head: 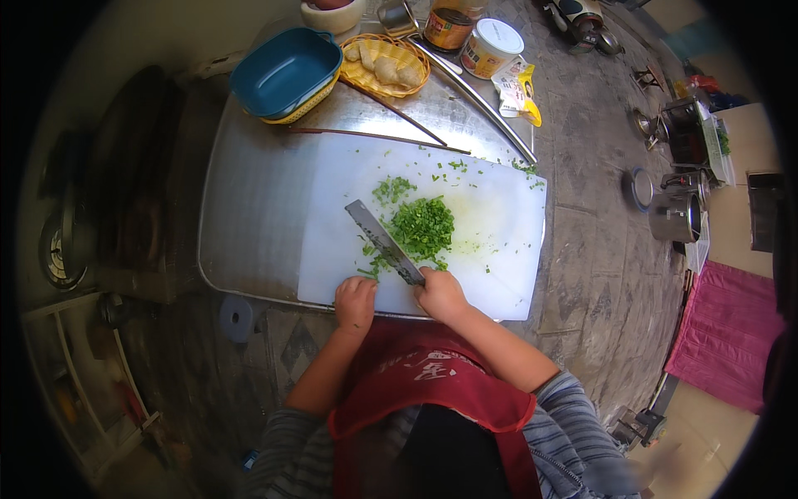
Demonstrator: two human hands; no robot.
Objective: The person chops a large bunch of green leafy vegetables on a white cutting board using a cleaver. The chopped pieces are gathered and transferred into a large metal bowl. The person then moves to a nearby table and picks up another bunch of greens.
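My right hand [440,294] grips the handle of a cleaver [385,242], whose blade slants up and to the left over a white cutting board [499,274]. Green bits cling to the blade. Just beyond it, a pile of chopped green herbs [425,227] lies on the board, with a smaller, looser heap [393,189] farther off. My left hand [355,304] is at the near edge of the board, left of the cleaver handle, with its fingers bent. A few green pieces lie by its fingertips; whether it holds any is hidden.
The board lies on a metal table [249,218]. Beyond it are two chopsticks [399,117], a blue plastic basin [287,68] in a yellow basket, a woven basket [355,78] holding ginger-like roots, a white tub [492,47], a jar [447,28], a seasoning packet [516,90] and a metal ladle [480,100].
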